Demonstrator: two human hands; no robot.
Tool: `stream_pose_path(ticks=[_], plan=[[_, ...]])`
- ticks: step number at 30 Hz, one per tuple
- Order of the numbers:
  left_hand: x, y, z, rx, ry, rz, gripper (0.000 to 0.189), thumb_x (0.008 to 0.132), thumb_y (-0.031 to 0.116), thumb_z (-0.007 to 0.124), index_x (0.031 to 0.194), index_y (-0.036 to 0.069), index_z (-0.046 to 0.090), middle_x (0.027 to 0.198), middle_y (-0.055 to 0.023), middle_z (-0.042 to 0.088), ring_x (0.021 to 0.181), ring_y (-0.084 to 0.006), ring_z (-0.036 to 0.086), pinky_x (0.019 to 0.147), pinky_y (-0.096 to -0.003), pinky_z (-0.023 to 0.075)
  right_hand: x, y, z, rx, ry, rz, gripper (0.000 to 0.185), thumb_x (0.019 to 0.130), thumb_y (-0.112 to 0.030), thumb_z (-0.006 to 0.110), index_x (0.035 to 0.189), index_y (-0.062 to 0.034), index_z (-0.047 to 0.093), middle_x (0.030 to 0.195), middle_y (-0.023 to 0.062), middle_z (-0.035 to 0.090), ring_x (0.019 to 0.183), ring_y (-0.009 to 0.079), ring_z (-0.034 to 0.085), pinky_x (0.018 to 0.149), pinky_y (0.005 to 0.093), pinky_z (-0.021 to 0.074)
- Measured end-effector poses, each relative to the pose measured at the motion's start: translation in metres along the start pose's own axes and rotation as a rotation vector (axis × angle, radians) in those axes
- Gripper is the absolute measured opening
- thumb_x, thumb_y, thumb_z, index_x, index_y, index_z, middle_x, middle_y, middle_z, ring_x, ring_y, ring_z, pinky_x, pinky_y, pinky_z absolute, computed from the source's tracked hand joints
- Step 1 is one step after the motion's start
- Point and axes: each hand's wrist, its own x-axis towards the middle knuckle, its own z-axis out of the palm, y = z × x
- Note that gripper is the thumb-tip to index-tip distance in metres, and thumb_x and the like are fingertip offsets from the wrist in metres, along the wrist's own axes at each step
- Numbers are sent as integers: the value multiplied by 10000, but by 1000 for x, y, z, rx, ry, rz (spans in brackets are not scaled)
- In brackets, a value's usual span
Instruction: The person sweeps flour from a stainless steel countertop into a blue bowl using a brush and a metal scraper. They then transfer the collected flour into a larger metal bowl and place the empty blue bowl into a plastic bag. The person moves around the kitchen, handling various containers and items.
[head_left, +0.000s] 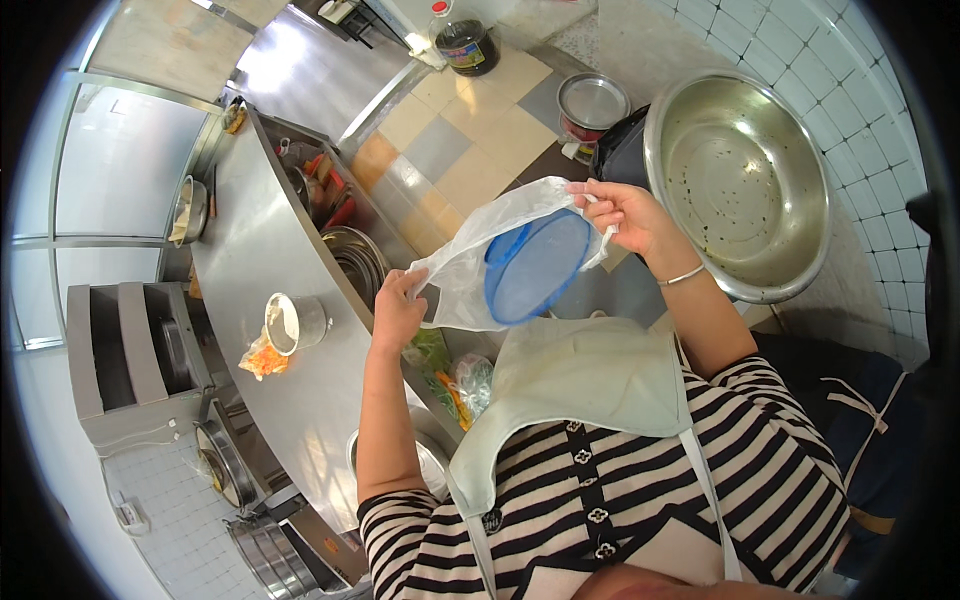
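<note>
Both my hands stretch a translucent white plastic bag (461, 296) between them in front of my apron. My left hand (399, 309) pinches its left edge, beside the steel counter. At the upper right, my right hand (622, 214) grips the bag's rim, with a twisted strip of plastic hanging below the fingers. Inside the bag lies a round, translucent plastic piece with a blue rim (540, 266), perhaps a lid or container. A smaller blue-edged piece (508, 244) shows beside it; the bag's film partly veils both.
The steel counter (255, 217) on the left bears a metal pot (300, 324) and a small bag of orange food (264, 358). Stacked metal bowls (356, 259) sit on a shelf below. A large steel basin (727, 195) stands at right, near a lidded tin (592, 103).
</note>
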Motion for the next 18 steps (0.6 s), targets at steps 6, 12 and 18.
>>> stream_pose_path(ticks=[6, 12, 18], plan=[[30, -42, 29, -10, 162, 9, 395, 643, -112, 554, 1024, -32, 616, 929, -168, 544, 873, -353, 572, 816, -372, 475, 33, -3, -11, -260, 195, -68, 259, 924, -127, 580, 1090, 71, 591, 894, 65, 554, 605, 12, 411, 442, 120, 299], [111, -96, 6, 187, 144, 15, 137, 728, 15, 584, 848, -46, 610, 900, -198, 556, 858, -388, 569, 759, -430, 485, 69, -25, 50, -1035, 286, -233, 300, 863, -92, 612, 1143, 12, 587, 903, 105, 604, 654, 85, 490, 538, 220, 410], [201, -114, -30, -1039, -182, -154, 117, 825, 124, 665, 892, 34, 701, 1246, -88, 599, 1153, -188, 512, 997, -324, 346, 131, -57, 34, -2127, 625, -495, 160, 701, 42, 522, 842, 13, 591, 899, 203, 537, 860, 397, 519, 784, 447, 436]])
